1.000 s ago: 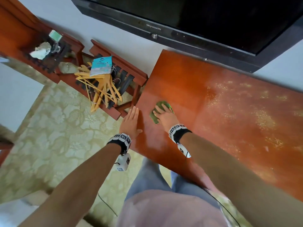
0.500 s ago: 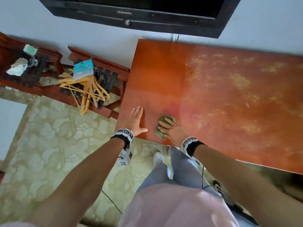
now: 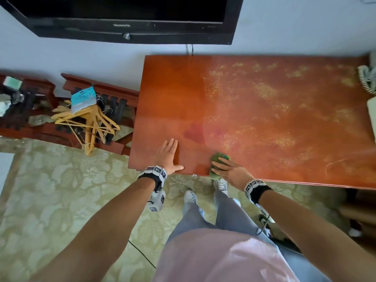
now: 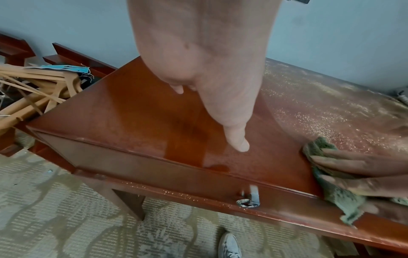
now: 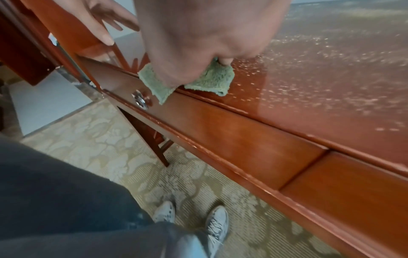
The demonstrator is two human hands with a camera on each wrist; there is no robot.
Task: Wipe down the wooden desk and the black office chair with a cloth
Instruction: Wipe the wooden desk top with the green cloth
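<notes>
The reddish wooden desk (image 3: 254, 110) stands against the wall; its right part is speckled with pale dust and its left part looks glossy. My right hand (image 3: 227, 169) presses a folded green cloth (image 3: 218, 159) flat on the desk's front edge, fingers straight over it. The cloth (image 5: 209, 80) hangs a little over the edge above a metal drawer lock (image 5: 139, 100). My left hand (image 3: 167, 155) lies flat and open on the desk near its front left corner, apart from the cloth. In the left wrist view the cloth (image 4: 318, 146) shows under the right fingers (image 4: 344, 157). No black chair is in view.
A black television (image 3: 130, 17) hangs on the wall above the desk. Left of the desk a wooden rack (image 3: 97, 92) holds several yellow hangers (image 3: 89, 123) and a blue packet (image 3: 83, 97). Patterned carpet (image 3: 50, 200) covers the floor. Coiled cord (image 3: 367, 78) lies at the desk's right end.
My right hand has slid the cloth rightward along the front edge, away from the left hand. The left hand has stayed flat near the corner. The view has swung right.
</notes>
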